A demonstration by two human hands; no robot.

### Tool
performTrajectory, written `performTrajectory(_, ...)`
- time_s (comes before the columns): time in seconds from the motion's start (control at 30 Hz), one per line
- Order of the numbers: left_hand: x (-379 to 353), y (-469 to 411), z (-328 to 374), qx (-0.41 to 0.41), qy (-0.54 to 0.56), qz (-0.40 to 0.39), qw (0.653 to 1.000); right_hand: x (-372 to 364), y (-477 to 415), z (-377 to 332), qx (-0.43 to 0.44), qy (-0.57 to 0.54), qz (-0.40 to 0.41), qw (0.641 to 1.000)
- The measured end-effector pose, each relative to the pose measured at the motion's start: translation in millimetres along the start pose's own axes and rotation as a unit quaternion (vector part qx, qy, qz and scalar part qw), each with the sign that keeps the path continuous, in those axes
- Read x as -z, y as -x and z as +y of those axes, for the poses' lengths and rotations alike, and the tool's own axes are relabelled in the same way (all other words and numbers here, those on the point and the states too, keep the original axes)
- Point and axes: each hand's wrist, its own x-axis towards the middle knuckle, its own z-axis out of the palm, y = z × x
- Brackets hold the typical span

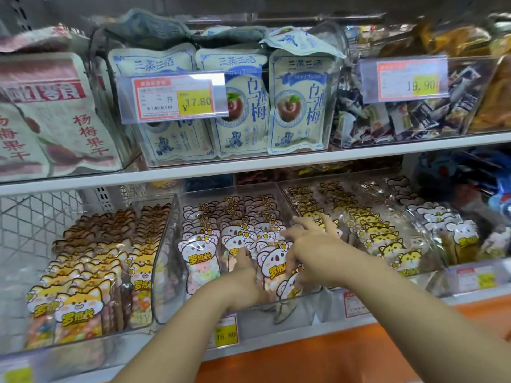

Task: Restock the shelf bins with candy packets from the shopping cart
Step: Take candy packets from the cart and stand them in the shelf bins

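Pink koala candy packets [199, 258] stand in rows in the middle clear bin [166, 272] on the lower shelf. My left hand [244, 275] reaches into this bin from the front, thumb up, its fingers hidden between the front packets. My right hand [312, 244] hovers over the bin's right side with fingers spread and straight, touching the tops of the packets, slightly blurred. One koala packet [287, 291] leans tilted against the bin's front wall under my right hand. The shopping cart is out of view.
A bin of orange fox packets [74, 308] stands to the left, yellow tiger packets [387, 244] and white mouse packets [464, 236] to the right. The upper shelf holds blue-white plum bags [296, 106] behind price tags. An orange ledge [304, 360] runs below.
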Motion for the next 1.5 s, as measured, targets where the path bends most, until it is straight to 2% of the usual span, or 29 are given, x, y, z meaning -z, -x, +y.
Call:
performTrajectory(0.17, -4.6, -14.3, -6.3, 0.003, -0.016, 0.035, 0.999, 2.1, -1.1, 4.0, 0.000, -0.016, 0.009, 1.000)
performTrajectory(0.43, -8.4, -22.3, -6.7, -0.041, -0.008, 0.030, 0.999, 4.2, -0.4, -4.4, -0.019, 0.073, 0.041, 0.996)
performTrajectory(0.53, -6.2, -22.3, -16.3, -0.074, -0.029, 0.007, 0.997, 0.1, -0.1, -5.2, -0.013, 0.058, 0.051, 0.997)
performTrajectory(0.63, 5.0, -10.9, -18.7, -0.069, 0.000, -0.023, 0.997, -1.1, 1.6, -5.6, -0.007, 0.030, 0.059, 0.998)
performTrajectory(0.83, 15.4, 10.5, -15.5, -0.091, 0.006, -0.048, 0.995, 10.3, 4.0, 6.9, -0.021, -0.091, 0.080, 0.992)
performTrajectory(0.97, 10.2, 4.0, -23.6, -0.091, 0.144, -0.084, 0.982, -3.0, -9.2, 14.5, -0.072, -0.046, 0.129, 0.988)
performTrajectory(1.07, 4.1, -2.6, -25.5, -0.081, 0.179, -0.089, 0.976, -10.0, -19.4, 7.8, -0.094, 0.019, 0.108, 0.989)
performTrajectory(1.13, 1.7, -6.9, -25.4, -0.070, 0.189, -0.084, 0.976, -12.4, -26.4, 3.8, -0.107, 0.018, 0.108, 0.988)
performTrajectory(1.23, -0.7, -15.9, -25.5, -0.070, 0.175, -0.092, 0.978, -14.6, -36.8, 4.9, -0.124, -0.019, 0.137, 0.983)
performTrajectory(1.37, -3.9, -22.2, -20.8, -0.056, 0.129, -0.062, 0.988, -14.4, -43.0, 7.2, -0.135, -0.063, 0.161, 0.976)
performTrajectory(1.5, -4.9, -19.3, -16.1, -0.049, 0.083, -0.053, 0.994, -17.4, -42.0, 10.0, -0.116, -0.105, 0.161, 0.974)
